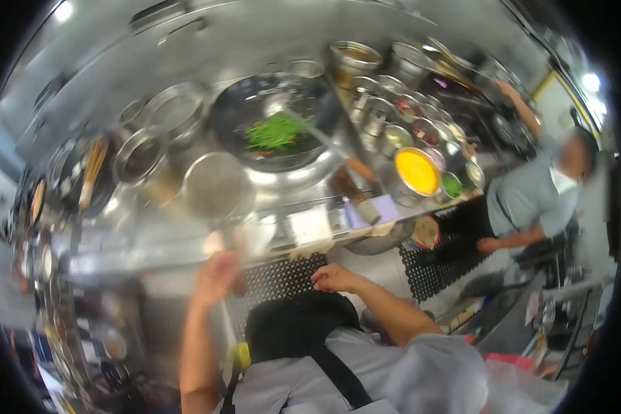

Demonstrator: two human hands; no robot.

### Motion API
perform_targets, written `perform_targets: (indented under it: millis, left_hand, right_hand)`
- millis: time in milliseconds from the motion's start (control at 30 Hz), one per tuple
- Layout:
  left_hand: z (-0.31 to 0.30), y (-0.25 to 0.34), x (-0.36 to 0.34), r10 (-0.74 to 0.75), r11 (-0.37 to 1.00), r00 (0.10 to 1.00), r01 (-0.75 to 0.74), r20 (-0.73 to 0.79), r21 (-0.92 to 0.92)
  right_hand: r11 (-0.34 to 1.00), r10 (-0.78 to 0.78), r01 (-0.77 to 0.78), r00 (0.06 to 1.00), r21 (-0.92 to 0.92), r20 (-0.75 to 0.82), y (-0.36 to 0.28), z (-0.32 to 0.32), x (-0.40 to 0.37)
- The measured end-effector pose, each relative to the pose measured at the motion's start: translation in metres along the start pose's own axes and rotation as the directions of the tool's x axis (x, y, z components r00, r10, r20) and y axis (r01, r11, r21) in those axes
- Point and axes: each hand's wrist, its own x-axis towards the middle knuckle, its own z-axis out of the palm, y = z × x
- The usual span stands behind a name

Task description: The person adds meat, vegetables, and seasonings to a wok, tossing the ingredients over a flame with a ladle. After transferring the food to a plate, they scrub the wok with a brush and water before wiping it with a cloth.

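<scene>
My left hand (217, 277), smeared by motion, is closed around the handle of a round mesh strainer (215, 185). The strainer is held over the steel counter, left of and in front of a large black wok (231, 114). In the wok lie chopped green vegetables (272, 134) with a few red bits. A ladle (317, 132) rests with its bowl in the wok and its wooden handle over the near right rim. Close to my apron, my right hand (337, 279) is held with curled fingers, and nothing shows in it.
Right of the wok stand a container of bright yellow liquid (417, 172), chopped greens (452, 185) and several seasoning pots. Cloths (310, 224) lie along the counter's front edge. A bamboo brush (93, 169) sits in another wok at left. A co-worker (538, 193) stands at right.
</scene>
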Motion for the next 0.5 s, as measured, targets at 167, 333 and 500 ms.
perform_targets:
  millis: [167,333,500]
  left_hand:
    - [0.064,-0.027,0.086,0.056,0.708,0.996,0.010,-0.070,0.706]
    - [0.092,-0.036,0.117,-0.158,0.557,0.978,0.202,-0.136,0.806]
    - [0.104,-0.033,0.125,-0.130,0.521,0.986,0.157,-0.104,0.839]
  right_hand:
    - [0.966,-0.148,0.165,0.984,0.198,-0.097,-0.022,-0.161,-0.110]
    - [0.830,0.033,0.528,0.280,0.183,-0.959,0.070,-0.360,-0.156]
    - [0.991,-0.134,-0.026,-0.394,-0.135,-0.909,0.140,-0.496,-0.145]
